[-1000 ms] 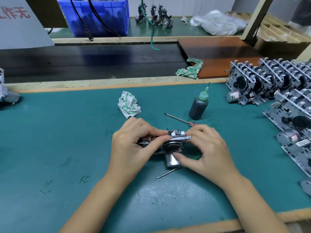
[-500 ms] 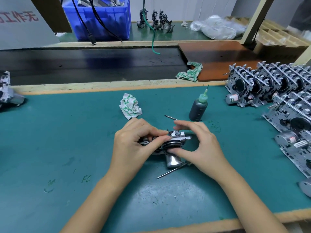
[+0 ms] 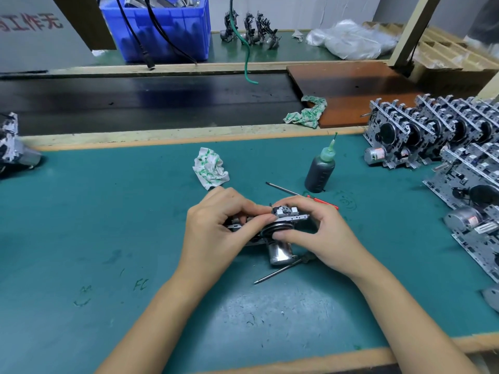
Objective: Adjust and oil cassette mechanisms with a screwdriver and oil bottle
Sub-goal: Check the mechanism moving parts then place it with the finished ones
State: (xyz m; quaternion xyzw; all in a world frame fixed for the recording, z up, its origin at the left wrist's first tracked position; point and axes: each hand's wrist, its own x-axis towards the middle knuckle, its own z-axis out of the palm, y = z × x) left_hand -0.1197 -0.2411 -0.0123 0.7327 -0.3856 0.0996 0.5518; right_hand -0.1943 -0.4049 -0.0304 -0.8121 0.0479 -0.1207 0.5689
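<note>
A metal cassette mechanism (image 3: 280, 224) with a silver motor can sits on the green mat at the centre. My left hand (image 3: 216, 228) grips its left side, thumb and fingers pinched on the frame. My right hand (image 3: 321, 233) grips its right side, fingers curled over the top and thumb on the black wheel. A dark oil bottle (image 3: 320, 171) with a green nozzle stands upright behind my right hand. A red-handled screwdriver (image 3: 283, 189) lies between the bottle and the mechanism. A second, dark-handled screwdriver (image 3: 278, 271) lies in front, partly under my right hand.
A crumpled white-and-green rag (image 3: 210, 170) lies behind my left hand. Rows of several cassette mechanisms (image 3: 437, 130) fill the right side of the mat. Another mechanism (image 3: 13, 149) sits at the left edge. A black conveyor belt (image 3: 148, 103) runs behind the bench.
My right hand's fingers have shifted leftward over the top of the mechanism and the thumb now presses the wheel. The left hand keeps its grip.
</note>
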